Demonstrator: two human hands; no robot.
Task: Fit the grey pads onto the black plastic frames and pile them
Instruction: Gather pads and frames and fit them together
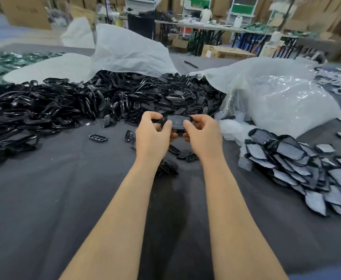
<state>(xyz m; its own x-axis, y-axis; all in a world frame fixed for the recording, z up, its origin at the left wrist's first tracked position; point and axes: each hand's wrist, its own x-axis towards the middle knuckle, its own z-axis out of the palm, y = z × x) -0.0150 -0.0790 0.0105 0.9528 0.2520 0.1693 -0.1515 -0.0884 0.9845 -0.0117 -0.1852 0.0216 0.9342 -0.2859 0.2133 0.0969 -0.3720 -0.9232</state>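
Both my hands hold one black plastic frame with a grey pad [178, 121] on it, above the middle of the table. My left hand [153, 132] pinches its left end with curled fingers and thumb. My right hand [201, 132] pinches its right end the same way. A big heap of loose black frames [68, 102] spreads across the table behind and to the left. A pile of frames fitted with grey pads [299, 164] lies at the right. A few small black grid parts [98, 137] lie under and near my hands.
A dark grey cloth [64, 199] covers the table. A translucent plastic bag [129, 51] lies behind the black heap, and a fuller clear bag [282, 98] sits at the right. Cardboard boxes and work tables stand in the background.
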